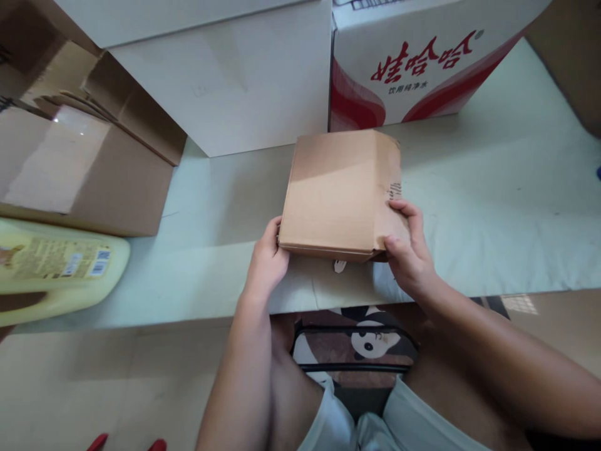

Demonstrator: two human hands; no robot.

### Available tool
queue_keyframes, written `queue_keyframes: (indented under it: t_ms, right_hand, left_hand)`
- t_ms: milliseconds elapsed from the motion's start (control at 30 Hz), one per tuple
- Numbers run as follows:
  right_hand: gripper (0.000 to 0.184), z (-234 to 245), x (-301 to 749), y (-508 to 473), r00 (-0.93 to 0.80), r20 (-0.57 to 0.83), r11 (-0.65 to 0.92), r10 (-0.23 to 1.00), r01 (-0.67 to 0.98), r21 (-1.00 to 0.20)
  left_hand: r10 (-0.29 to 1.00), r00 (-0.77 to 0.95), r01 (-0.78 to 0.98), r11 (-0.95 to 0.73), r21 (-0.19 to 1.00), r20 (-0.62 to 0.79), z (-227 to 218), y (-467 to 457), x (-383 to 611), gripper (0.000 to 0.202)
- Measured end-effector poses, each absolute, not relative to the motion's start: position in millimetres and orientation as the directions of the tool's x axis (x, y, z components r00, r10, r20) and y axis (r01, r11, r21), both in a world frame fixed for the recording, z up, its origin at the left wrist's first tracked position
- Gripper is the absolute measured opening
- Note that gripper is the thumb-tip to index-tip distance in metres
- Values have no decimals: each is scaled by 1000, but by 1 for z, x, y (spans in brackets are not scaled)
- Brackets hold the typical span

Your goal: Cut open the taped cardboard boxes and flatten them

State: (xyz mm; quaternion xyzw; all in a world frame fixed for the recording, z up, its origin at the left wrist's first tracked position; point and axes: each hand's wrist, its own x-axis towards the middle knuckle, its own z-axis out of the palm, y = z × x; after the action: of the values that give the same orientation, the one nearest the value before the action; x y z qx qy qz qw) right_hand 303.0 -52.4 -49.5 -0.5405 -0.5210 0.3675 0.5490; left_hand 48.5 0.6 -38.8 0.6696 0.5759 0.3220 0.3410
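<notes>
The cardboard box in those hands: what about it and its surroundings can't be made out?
In the head view:
Inside of the cardboard box: hidden by its walls.
Left hand: some fingers hidden behind the box's left side.
White piece: partly covered by the box, marks too small.
Yellow bottle: one end cut off by the left edge.

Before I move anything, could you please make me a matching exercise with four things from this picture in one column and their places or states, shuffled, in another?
Column one
1. small brown box
2. yellow container
3. white box with red lettering
4. right hand

Column two
A. at the back, beside a plain white box
B. against a side with dark printed marks
C. gripped at two opposite sides
D. at the picture's left edge

Pairs: 1-C, 2-D, 3-A, 4-B
</notes>
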Motion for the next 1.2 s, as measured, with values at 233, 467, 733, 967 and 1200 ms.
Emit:
queue_keyframes:
  t_ms: [233,467,733,967,1200]
  right_hand:
    - [62,-47,304,-55,182,170,138,969,178,-974]
    - [56,-46,304,-57,191,190,157,963,173,-972]
    - [56,-47,304,-56,188,200,167,962,179,-970]
    - [55,-44,304,-56,185,175,147,967,154,-977]
    - [57,-46,305,-56,181,167,138,969,163,-977]
  left_hand:
    - [989,139,562,-113,820,41,-40,-1,48,44]
    - [991,133,580,-89,810,14,-39,-2,49,43]
    - [991,136,580,-78,811,-2,-37,-2,49,42]
    - [990,140,564,-97,820,20,-38,-2,49,42]
    - [990,137,569,-100,816,25,-39,-2,48,44]
